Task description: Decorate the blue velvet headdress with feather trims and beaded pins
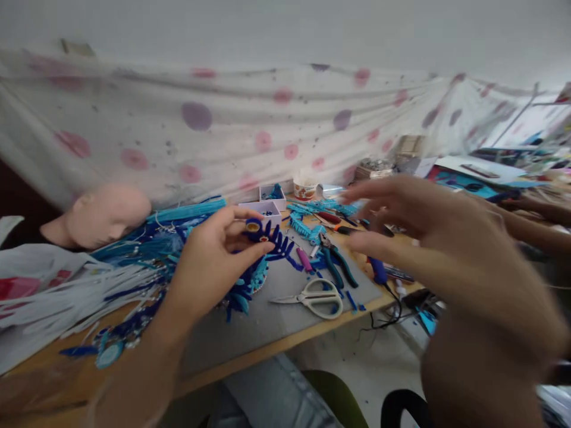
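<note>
A dark blue fuzzy ornament [279, 241], shaped like a leafy sprig with a gold round at one end, is pinched between the thumb and fingers of my left hand [214, 249]. Raised at the right, my right hand [414, 238] is blurred, its thumb and fingers apart with nothing visible between them. Below the ornament, white-handled scissors [319, 298] lie on a grey mat [263, 333]. Beside them are pliers [336, 261] with dark green handles and a pink cylinder [304, 259]. Light and dark blue ornaments [241, 291] lie partly behind my left hand.
A mannequin head [107, 214] lies at the left by white and blue strands [111, 285]. Small white boxes [261, 211] and a paper cup [304, 189] stand at the back. A blue-handled tool [378, 270] trails a cord near the table edge. Another person's arm [526, 229] reaches in at right.
</note>
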### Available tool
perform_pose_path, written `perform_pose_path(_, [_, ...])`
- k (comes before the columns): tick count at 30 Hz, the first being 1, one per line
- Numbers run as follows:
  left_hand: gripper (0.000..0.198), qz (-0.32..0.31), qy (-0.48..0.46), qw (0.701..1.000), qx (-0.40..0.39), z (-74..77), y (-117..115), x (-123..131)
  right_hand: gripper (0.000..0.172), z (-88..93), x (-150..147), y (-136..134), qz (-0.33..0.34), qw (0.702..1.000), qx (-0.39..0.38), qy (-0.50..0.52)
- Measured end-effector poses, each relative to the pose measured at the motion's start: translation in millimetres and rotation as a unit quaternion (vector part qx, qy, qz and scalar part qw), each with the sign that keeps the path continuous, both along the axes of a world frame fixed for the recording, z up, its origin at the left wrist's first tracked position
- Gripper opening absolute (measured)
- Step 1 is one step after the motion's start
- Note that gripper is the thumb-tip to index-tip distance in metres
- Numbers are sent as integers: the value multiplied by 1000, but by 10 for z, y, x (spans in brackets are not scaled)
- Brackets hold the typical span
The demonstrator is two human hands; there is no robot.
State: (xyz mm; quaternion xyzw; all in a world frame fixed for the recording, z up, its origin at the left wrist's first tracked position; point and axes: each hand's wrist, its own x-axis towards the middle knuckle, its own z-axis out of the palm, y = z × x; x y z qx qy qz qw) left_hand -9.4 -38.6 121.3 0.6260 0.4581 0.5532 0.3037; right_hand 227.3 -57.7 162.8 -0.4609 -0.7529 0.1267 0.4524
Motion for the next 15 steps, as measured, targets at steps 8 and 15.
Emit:
perform_pose_path(8, [8, -53, 338, 930, 137, 620, 206, 16, 16, 165, -550, 537, 149, 985, 2, -86])
perform_pose_path(15, [5, -11, 425, 873, 241, 680, 356, 128, 14, -110, -545, 653, 91, 994, 61, 12])
